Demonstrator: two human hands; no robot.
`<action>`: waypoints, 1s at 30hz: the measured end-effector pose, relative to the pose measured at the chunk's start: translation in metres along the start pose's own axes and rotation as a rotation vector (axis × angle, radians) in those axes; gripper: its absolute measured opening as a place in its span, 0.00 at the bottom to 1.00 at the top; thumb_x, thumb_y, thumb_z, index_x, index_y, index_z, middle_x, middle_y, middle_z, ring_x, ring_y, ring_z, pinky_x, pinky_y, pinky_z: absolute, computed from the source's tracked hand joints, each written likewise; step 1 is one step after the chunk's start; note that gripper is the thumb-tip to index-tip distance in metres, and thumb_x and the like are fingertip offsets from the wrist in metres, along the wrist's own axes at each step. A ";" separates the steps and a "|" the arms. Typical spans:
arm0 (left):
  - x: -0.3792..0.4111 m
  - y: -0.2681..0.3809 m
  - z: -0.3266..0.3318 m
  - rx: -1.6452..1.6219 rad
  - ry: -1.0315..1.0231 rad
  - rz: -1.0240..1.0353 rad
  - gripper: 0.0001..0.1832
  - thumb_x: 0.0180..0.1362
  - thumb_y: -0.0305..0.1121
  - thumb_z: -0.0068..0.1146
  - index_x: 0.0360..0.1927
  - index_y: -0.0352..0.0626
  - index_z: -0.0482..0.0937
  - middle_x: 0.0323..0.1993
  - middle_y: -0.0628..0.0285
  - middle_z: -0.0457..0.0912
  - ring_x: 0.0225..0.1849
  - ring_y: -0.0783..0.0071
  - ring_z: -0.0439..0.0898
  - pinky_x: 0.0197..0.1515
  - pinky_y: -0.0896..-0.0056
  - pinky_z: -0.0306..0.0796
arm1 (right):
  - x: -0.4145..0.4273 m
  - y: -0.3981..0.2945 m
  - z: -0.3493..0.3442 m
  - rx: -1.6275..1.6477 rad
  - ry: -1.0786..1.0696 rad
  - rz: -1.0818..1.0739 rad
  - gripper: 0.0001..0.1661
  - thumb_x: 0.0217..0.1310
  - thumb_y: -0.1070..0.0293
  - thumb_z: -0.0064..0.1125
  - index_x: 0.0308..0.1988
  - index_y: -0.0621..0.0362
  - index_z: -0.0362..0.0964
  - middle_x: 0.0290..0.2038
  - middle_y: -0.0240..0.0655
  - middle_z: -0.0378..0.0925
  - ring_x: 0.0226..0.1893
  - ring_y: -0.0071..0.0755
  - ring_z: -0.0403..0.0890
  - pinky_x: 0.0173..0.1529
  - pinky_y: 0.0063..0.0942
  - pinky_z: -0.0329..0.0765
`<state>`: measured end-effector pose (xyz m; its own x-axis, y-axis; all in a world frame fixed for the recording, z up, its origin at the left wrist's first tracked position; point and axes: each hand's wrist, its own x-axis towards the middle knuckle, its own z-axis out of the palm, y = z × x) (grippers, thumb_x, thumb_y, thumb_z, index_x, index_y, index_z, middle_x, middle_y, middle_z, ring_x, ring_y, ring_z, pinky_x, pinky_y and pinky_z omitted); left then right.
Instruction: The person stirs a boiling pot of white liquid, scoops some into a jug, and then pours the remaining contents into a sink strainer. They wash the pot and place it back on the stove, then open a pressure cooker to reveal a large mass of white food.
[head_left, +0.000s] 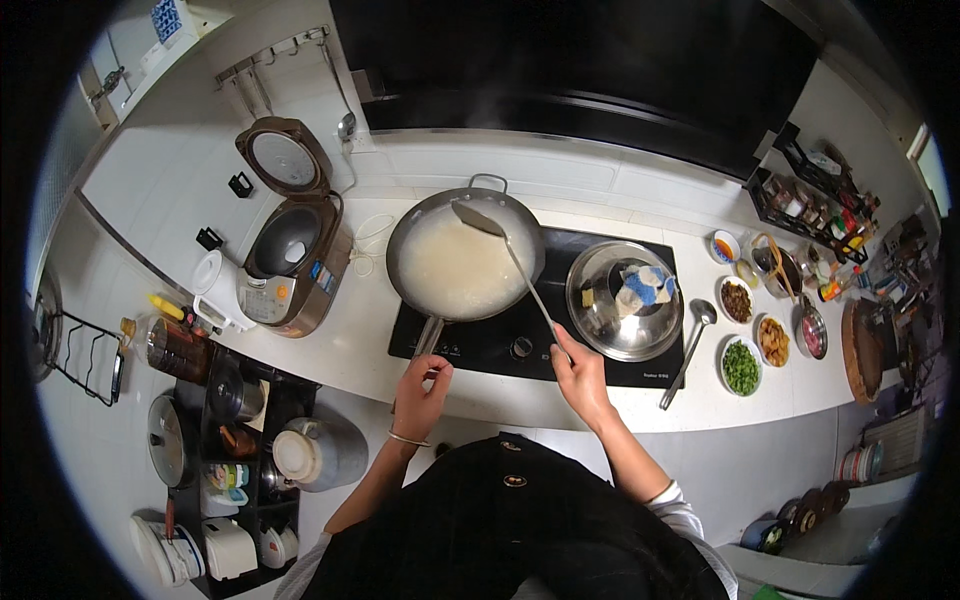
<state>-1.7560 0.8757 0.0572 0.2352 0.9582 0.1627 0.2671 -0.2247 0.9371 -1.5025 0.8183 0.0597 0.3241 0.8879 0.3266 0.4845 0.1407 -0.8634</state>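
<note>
Ahead of me on a black cooktop (551, 300) stands a large wok (405, 281) holding cloudy, pale liquid (457, 262). My right hand (583, 377) grips the long thin handle of a metal wok spatula (478, 219), whose broad blade lies over the far part of the liquid. My left hand (422, 390) is at the wok's long handle (430, 336), thumb and forefinger curled together. It covers part of the handle, so I cannot tell whether it grips it. To the right, a domed metal lid (592, 330) with a blue and white cloth (643, 291) sits on the cooktop.
A rice cooker (300, 277) stands lid-up at left beside a white jug (217, 281). At right lie a metal ladle (701, 319) and bowls of chopped greens (741, 367), dark bits (736, 301) and yellowish pieces (772, 341). A spice rack (806, 210) is behind them.
</note>
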 end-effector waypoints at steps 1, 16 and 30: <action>-0.001 0.000 0.000 0.012 0.011 0.004 0.04 0.61 0.27 0.57 0.38 0.38 0.76 0.36 0.62 0.79 0.34 0.75 0.77 0.40 0.74 0.72 | 0.004 0.001 -0.001 -0.020 -0.022 0.018 0.23 0.66 0.72 0.53 0.59 0.65 0.69 0.22 0.33 0.72 0.23 0.17 0.65 0.29 0.20 0.68; 0.020 -0.043 -0.061 -0.002 -0.019 0.003 0.09 0.61 0.32 0.58 0.42 0.39 0.76 0.37 0.61 0.80 0.38 0.73 0.78 0.40 0.71 0.74 | 0.021 -0.040 0.029 0.326 -0.089 0.409 0.28 0.67 0.69 0.51 0.65 0.58 0.63 0.22 0.24 0.69 0.17 0.12 0.64 0.19 0.15 0.61; 0.004 -0.104 -0.078 -0.171 -0.317 -0.243 0.34 0.62 0.40 0.59 0.67 0.41 0.57 0.48 0.49 0.76 0.39 0.66 0.81 0.41 0.65 0.76 | 0.121 0.004 0.148 -0.268 0.081 0.071 0.21 0.64 0.69 0.50 0.54 0.67 0.73 0.23 0.56 0.75 0.21 0.40 0.78 0.31 0.34 0.73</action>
<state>-1.8557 0.9169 -0.0157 0.4668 0.8721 -0.1467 0.1979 0.0586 0.9785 -1.5817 0.9908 0.0384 0.4233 0.8521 0.3077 0.6520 -0.0507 -0.7565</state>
